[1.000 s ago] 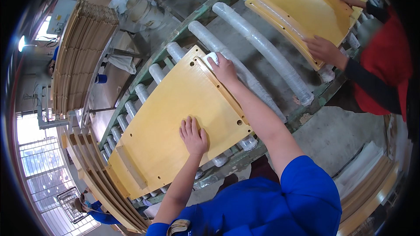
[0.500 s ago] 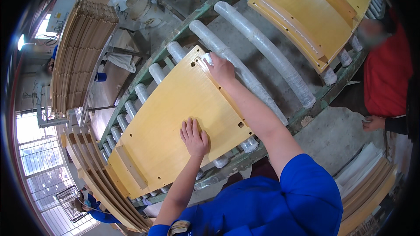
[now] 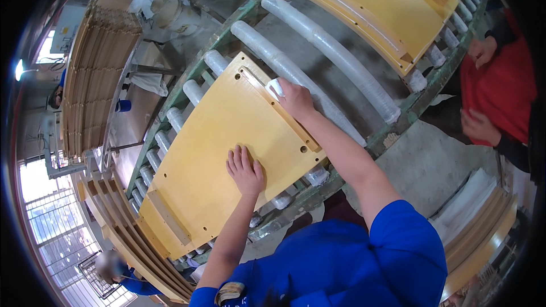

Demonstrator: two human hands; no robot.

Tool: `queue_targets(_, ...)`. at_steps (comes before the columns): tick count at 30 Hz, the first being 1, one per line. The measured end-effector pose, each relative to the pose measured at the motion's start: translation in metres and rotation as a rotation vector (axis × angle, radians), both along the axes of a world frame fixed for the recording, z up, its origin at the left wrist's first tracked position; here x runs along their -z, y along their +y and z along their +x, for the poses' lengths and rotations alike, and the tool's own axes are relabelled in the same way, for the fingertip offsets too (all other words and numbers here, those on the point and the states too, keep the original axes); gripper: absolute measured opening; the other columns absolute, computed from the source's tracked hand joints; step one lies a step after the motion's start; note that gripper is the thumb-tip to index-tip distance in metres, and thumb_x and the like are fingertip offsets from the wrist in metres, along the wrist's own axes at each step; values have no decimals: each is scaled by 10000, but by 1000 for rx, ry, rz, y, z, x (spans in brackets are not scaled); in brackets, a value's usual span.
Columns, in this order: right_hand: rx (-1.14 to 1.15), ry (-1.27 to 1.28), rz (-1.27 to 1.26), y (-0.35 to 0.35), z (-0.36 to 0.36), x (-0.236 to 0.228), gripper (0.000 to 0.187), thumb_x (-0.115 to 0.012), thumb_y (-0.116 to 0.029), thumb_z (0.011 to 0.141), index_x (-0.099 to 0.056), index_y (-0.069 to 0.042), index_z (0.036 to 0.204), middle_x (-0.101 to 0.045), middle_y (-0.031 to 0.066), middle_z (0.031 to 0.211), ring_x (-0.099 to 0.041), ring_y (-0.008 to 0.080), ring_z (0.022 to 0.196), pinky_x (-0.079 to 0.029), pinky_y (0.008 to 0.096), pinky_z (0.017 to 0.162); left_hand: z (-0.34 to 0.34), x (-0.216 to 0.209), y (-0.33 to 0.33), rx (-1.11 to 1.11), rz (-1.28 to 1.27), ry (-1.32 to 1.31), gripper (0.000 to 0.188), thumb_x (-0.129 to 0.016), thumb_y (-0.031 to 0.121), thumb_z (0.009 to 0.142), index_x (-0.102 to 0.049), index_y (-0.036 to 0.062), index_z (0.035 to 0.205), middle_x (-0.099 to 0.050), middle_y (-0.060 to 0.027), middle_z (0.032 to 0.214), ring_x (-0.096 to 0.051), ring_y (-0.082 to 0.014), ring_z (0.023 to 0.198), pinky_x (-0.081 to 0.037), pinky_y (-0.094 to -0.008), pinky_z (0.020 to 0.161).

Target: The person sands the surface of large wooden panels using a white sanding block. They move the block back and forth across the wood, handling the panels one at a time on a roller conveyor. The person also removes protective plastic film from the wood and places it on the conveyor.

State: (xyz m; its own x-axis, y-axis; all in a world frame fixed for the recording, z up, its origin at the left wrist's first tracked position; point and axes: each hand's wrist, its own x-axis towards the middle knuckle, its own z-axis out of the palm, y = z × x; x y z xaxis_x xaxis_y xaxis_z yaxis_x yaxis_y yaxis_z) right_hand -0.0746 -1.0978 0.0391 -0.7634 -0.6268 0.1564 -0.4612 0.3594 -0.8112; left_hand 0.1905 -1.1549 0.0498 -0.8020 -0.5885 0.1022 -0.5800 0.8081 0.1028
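Sliding down along the raised strip (image 3: 256,82), the right hand (image 3: 297,99) has come away from the strip's upper end since the earlier frame, and the co-worker's hands have moved at the right edge. Nearest, at the bottom of the frame, the blue shirt (image 3: 335,261) hides part of the floor and of the conveyor's near side. At the centre the left hand (image 3: 247,173) lies flat on the yellow panel (image 3: 205,136), fingers slightly spread, holding nothing. Above and right of it, the right hand's grip is narrow, closed on a white pad (image 3: 274,88); its fingers cover most of the pad, so its material is hard to make out. That hand and its forearm hide part of the strip's outer side.

The panel rests on plastic-wrapped rollers (image 3: 324,42) across the middle of the frame. Beyond, at upper right, a second yellow panel (image 3: 392,11) is cut off by the upper edge. The co-worker's red garment (image 3: 495,88) fades into the dark rim. Farther off, brown boards (image 3: 99,79) stand stacked at upper left, and the window (image 3: 54,210) at lower left is washed out by glare.
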Motion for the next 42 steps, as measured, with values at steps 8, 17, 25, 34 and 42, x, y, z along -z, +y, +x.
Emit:
queue_targets(8, 43, -22, -27, 69, 31, -5, 244, -568, -302, 885, -549, -58, 895, -609, 191, 699, -603, 393, 675, -471, 461, 575, 1, 0, 1, 7, -19, 6, 523, -449, 284, 877, -397, 60, 1347, -347, -136, 1428, -259, -342, 1344, -164, -497, 1088)
queue_targets(17, 46, -37, -11, 132, 59, -4, 191, -583, -264, 864, -536, -81, 893, -618, 160, 690, -619, 365, 658, -479, 451, 553, 1, 1, 3, 6, -15, 1, 524, -438, 289, 886, -385, 75, 1361, -337, -130, 1435, -241, -338, 1352, -147, -498, 1093)
queue_targets(25, 42, -57, 12, 172, 77, -13, 220, -597, -262, 883, -570, -47, 923, -616, 175, 711, -626, 346, 660, -488, 408, 557, 1, 2, 1, -3, -9, 10, 531, -446, 304, 883, -388, 85, 1363, -333, -123, 1441, -239, -329, 1355, -139, -487, 1099)
queue_targets(34, 16, -1417, -615, 165, 38, -24, 212, -626, -224, 877, -515, -74, 979, -562, 15, 747, -521, 91, 517, -357, 230, 403, 1, 0, 1, -12, -16, 17, 523, -462, 286, 864, -414, 64, 1336, -357, -134, 1419, -262, -340, 1340, -167, -509, 1084)
queue_targets(42, 135, -699, -589, 5, -11, -4, 281, -660, -250, 840, -577, -15, 970, -634, 85, 778, -599, 174, 629, -463, 295, 531, -2, -4, 0, -11, 11, 28, 530, -478, 287, 852, -423, 65, 1330, -360, -133, 1417, -262, -349, 1338, -169, -513, 1085)
